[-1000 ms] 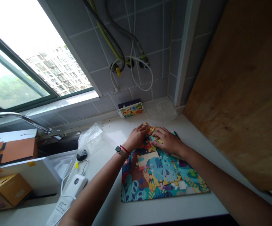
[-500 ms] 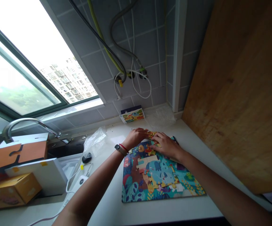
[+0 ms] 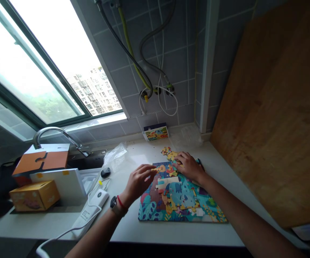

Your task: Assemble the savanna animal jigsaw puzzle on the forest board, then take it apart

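The left hand (image 3: 139, 181) pinches a small puzzle piece (image 3: 159, 168) above the far-left corner of the jigsaw puzzle (image 3: 182, 200). The right hand (image 3: 189, 167) lies flat (fingers spread, gripping nothing) on the puzzle's far edge, beside loose pieces (image 3: 169, 153).

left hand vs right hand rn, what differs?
Grip: the left hand pinches a small yellow piece at its fingertips; the right hand lies palm down, holding nothing.
Place: the left hand is at the left side of the puzzle; the right hand rests at its far end, beside the loose pieces.
Wrist: the left hand's wrist has a watch and red band; the right hand's is bare.
Both reach over the puzzle.
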Tool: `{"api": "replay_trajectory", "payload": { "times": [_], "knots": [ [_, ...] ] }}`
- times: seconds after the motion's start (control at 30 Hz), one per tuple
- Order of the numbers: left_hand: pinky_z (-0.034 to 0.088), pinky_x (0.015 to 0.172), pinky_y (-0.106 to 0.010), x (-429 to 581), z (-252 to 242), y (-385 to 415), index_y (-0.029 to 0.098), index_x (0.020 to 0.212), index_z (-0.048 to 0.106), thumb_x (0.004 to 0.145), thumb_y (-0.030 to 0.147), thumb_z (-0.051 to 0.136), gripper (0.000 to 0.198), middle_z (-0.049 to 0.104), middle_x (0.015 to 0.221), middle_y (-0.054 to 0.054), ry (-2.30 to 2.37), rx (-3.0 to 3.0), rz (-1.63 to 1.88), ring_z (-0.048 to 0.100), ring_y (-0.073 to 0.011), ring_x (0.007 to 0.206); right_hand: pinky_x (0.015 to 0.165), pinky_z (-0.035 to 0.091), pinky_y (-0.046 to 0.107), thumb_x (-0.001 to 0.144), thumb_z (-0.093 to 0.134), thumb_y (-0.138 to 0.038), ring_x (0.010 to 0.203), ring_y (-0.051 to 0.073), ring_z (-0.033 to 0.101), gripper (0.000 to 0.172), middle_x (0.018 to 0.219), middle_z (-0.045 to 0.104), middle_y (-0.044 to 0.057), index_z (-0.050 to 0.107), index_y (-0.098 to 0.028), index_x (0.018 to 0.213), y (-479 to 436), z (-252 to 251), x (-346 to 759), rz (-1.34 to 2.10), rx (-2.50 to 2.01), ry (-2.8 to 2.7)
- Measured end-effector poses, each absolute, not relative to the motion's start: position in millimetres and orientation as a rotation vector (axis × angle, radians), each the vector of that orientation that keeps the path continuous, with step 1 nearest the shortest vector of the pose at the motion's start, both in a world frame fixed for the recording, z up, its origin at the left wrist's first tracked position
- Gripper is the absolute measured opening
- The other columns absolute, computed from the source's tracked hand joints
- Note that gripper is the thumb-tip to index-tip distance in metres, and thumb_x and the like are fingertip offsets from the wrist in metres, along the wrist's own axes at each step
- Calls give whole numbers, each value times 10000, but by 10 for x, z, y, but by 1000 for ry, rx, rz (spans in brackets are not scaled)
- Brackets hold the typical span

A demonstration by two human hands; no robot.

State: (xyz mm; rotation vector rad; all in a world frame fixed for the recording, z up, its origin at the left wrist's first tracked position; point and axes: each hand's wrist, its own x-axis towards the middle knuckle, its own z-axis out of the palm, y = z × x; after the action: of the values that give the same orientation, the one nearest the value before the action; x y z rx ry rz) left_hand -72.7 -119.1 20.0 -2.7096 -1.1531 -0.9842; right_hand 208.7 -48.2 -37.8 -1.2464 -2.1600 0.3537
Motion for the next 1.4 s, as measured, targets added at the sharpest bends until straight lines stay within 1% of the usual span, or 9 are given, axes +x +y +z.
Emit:
{"api": "replay_trajectory", "payload": {
  "times": [0.17, 0.37, 0.5, 0.67, 0.77, 0.83, 0.97, 1.23, 1.4],
  "knots": [
    [668, 910, -386, -971, -274, -1816, 264, 1107, 780, 1032, 263, 642, 157, 783, 1180, -66, -1305, -2775, -965, 734, -225, 1116, 1015, 513, 425, 986, 627, -329, 1109, 273, 640, 226, 1127, 713, 106, 766, -195, 1104, -469, -387, 2094, 346, -1217, -2135],
    [644, 974, -437, -1044, -497, -1945, 246, 1063, 781, 1001, 248, 679, 120, 752, 1246, -103, -1501, -2650, -1130, 704, -256, 1192, 1011, 522, 482, 995, 553, -334, 1073, 296, 647, 240, 1067, 720, 106, 767, -229, 1015, -478, -267, 2180, 236, -1135, -1987],
    [572, 1089, -535, -1095, -534, -1919, 227, 1279, 699, 938, 264, 746, 346, 698, 1379, -131, -1643, -2610, -1131, 616, -314, 1350, 989, 535, 508, 1025, 499, -311, 1024, 298, 652, 262, 1003, 724, 107, 748, -239, 984, -776, -70, 2134, 151, -1038, -1913],
    [482, 1164, -606, -1146, -556, -1842, 224, 1365, 660, 927, 269, 735, 447, 621, 1501, -121, -1718, -2678, -993, 477, -373, 1485, 976, 571, 520, 1019, 503, -250, 1029, 300, 679, 255, 1006, 730, 100, 753, -270, 1063, -1415, -122, 1777, 271, -921, -2122],
    [508, 1156, -537, -1153, -500, -1752, 229, 1375, 662, 913, 298, 761, 478, 647, 1471, -114, -1624, -2770, -954, 530, -349, 1446, 1051, 557, 572, 989, 565, -265, 1208, 339, 647, 245, 1222, 714, 125, 755, -282, 1143, -1643, -296, 1582, 329, -908, -2259],
    [506, 1163, -486, -1146, -463, -1694, 236, 1299, 710, 913, 313, 772, 399, 699, 1397, -98, -1522, -2805, -974, 613, -309, 1359, 1089, 541, 592, 978, 593, -279, 1273, 353, 625, 250, 1301, 692, 126, 755, -287, 1167, -1693, -381, 1520, 350, -951, -2293],
    [520, 1138, -458, -1105, -468, -1656, 252, 1146, 775, 956, 334, 738, 210, 741, 1298, -87, -1527, -2739, -1065, 646, -277, 1290, 1114, 539, 554, 984, 590, -294, 1272, 345, 632, 247, 1302, 694, 134, 767, -270, 1155, -1690, -415, 1506, 371, -1070, -2317],
    [554, 1039, -452, -1063, -522, -1723, 262, 1101, 803, 956, 370, 740, 191, 715, 1280, -100, -1625, -2618, -1146, 673, -284, 1163, 1118, 530, 565, 992, 572, -301, 1260, 344, 639, 272, 1294, 700, 136, 774, -275, 1173, -1707, -384, 1494, 344, -1089, -2343],
    [527, 1047, -429, -1070, -534, -1703, 273, 1090, 807, 952, 360, 749, 172, 729, 1243, -76, -1606, -2636, -1137, 642, -280, 1191, 1118, 532, 541, 989, 573, -291, 1262, 335, 635, 278, 1290, 702, 134, 782, -266, 1170, -1712, -371, 1480, 326, -1101, -2355]
  ]
}}
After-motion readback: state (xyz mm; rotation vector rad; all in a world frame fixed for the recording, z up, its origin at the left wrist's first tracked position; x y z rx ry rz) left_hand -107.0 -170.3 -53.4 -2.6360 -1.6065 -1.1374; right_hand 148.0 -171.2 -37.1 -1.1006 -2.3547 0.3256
